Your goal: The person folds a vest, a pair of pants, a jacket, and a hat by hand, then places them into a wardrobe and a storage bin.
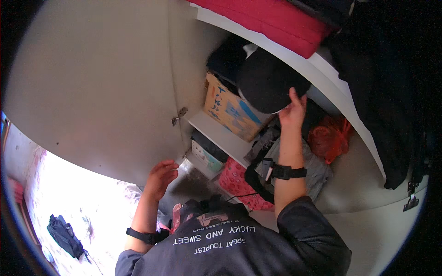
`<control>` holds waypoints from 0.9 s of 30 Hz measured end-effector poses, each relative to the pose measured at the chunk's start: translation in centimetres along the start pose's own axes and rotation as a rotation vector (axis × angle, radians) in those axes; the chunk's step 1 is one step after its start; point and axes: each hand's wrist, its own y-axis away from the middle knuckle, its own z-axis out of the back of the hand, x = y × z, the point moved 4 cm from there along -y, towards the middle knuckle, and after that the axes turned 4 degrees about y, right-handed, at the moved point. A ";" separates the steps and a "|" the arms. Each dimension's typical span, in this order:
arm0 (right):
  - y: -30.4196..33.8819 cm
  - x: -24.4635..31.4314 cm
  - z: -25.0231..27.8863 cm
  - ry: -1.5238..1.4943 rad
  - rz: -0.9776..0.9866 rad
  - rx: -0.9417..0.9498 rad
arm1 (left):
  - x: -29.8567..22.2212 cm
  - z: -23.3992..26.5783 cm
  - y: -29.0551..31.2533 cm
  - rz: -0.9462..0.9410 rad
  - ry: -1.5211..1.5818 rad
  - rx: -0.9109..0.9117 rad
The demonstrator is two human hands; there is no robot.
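My right hand reaches into the cabinet and grips a black rounded thing by its near right edge. A pale rim shows along its lower side; it may be a cap, but its exact kind is unclear. The thumb lies on the dark face, while the other fingers are partly hidden. My left hand hangs in the air near the cabinet door, holding nothing, its fingers loosely bent and apart. Behind the black thing is a cardboard box with dark cloth on top.
Under the white upper shelf sit a red plastic bag and a grey bag. Red folded fabric lies above. Lower down are a white shelf board and pink patterned cloth. A black bag lies on a bright surface at left.
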 end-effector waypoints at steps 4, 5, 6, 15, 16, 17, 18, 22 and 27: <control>2.0 -3.6 -1.3 0.007 0.010 0.081 | -0.2 3.3 0.9 -0.021 0.021 -0.078; 2.3 -4.0 -1.7 -0.002 0.006 0.125 | -0.3 3.9 1.0 -0.023 0.024 -0.080; 2.4 -3.7 -2.7 0.017 0.051 0.176 | -0.5 4.5 1.3 -0.023 0.017 -0.097; -5.6 -5.4 -6.0 0.182 0.248 0.158 | -2.1 4.2 1.3 -0.064 0.086 -0.041; -6.1 -6.4 -4.8 0.401 0.083 -0.175 | -2.1 4.2 1.5 -0.055 0.099 -0.062; -6.4 -6.4 -4.4 0.405 0.083 -0.176 | -1.9 4.5 1.5 -0.052 0.101 -0.061; -6.3 -6.5 -4.6 0.459 0.033 -0.207 | -1.8 5.0 1.6 -0.052 0.095 -0.053; -6.6 -6.5 -5.9 0.465 0.149 -0.165 | -1.5 6.7 2.0 -0.027 0.106 -0.087; -8.9 -4.9 -6.7 0.347 0.277 0.142 | -1.3 7.8 2.0 -0.025 0.107 -0.101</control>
